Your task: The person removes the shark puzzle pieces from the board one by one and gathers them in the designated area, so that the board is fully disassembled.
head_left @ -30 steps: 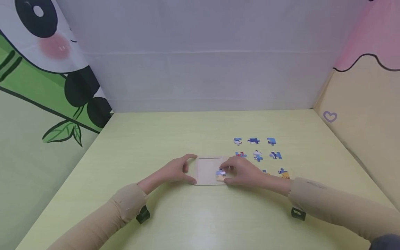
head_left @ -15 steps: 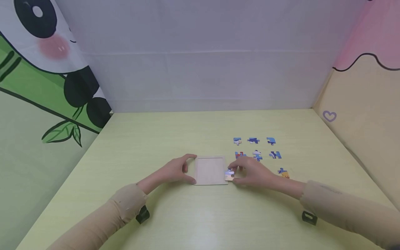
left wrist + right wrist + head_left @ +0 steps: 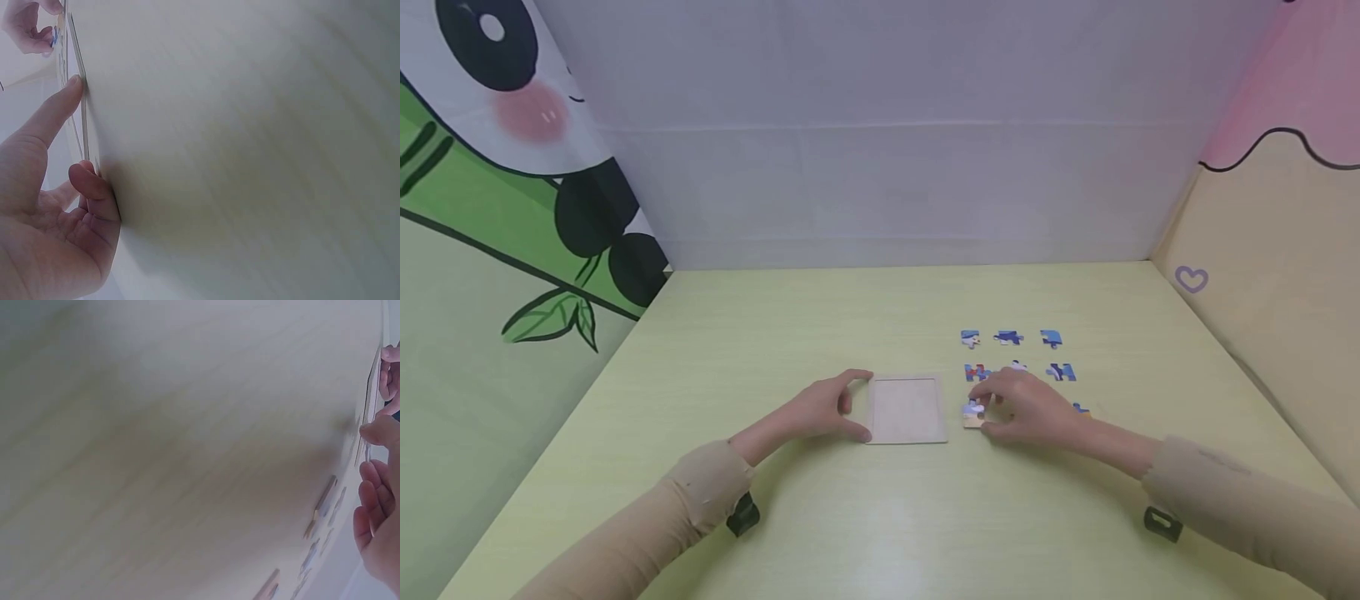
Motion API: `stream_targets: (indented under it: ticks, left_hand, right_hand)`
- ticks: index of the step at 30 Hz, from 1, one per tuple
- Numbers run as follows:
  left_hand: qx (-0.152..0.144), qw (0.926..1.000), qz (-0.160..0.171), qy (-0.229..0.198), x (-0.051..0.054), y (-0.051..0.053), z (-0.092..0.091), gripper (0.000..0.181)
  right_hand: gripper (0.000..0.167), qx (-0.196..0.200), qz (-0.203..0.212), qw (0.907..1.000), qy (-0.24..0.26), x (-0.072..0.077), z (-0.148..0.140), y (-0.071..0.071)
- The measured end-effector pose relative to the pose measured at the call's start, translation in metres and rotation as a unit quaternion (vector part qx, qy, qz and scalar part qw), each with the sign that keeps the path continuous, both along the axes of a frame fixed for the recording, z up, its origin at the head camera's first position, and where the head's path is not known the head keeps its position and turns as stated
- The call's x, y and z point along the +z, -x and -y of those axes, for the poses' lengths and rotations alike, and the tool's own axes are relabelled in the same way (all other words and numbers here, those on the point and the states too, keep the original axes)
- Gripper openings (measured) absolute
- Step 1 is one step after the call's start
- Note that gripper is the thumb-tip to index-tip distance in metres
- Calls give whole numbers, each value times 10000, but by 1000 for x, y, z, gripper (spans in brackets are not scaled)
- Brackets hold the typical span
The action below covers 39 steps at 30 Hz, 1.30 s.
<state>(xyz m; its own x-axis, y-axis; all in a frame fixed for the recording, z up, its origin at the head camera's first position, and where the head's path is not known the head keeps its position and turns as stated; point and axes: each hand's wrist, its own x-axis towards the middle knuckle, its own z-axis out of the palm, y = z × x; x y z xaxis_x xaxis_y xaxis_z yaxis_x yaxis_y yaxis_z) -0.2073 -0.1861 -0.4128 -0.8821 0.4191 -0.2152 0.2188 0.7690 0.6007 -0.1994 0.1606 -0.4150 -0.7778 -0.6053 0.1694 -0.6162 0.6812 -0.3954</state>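
Observation:
In the head view, my left hand (image 3: 824,407) holds the left side of a pale square puzzle frame (image 3: 907,442), index finger at its far corner and thumb at its near corner. The left wrist view shows the thumb against the frame's edge and the other fingers curled beneath. To the right of the frame, my right hand (image 3: 1028,407) pinches a blue-and-tan jigsaw piece (image 3: 973,415) between thumb and fingers. In the right wrist view, the right hand (image 3: 380,487) covers most of that piece.
Other jigsaw pieces lie in loose rows to the right: a blue piece (image 3: 1051,338) at the back, a red-and-blue piece (image 3: 976,372) and another blue piece (image 3: 1062,372) nearer. My right hand partly hides some. A pale wall (image 3: 880,192) borders the table's (image 3: 775,317) far edge.
My right hand has carried the jigsaw piece rightward, from over the frame's right side to the table beside it. The left hand and the frame have stayed in place.

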Motion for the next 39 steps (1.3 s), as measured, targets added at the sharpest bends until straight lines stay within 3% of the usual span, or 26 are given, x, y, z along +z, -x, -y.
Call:
stream_targets:
  ticks: [9,20,39]
  left_hand:
    - [-6,10000,16,24,1,0,0,91]
    - [-44,10000,7,21,1,0,0,91]
    - [-27,10000,-36,40,-1,0,1,91]
  right_hand:
    - [32,21,56,10000,-76,-2,-7,2]
    - [32,-166,913,9957,45,2,-10,7]
    - [35,-23,868,9962,46,-1,-15,9]
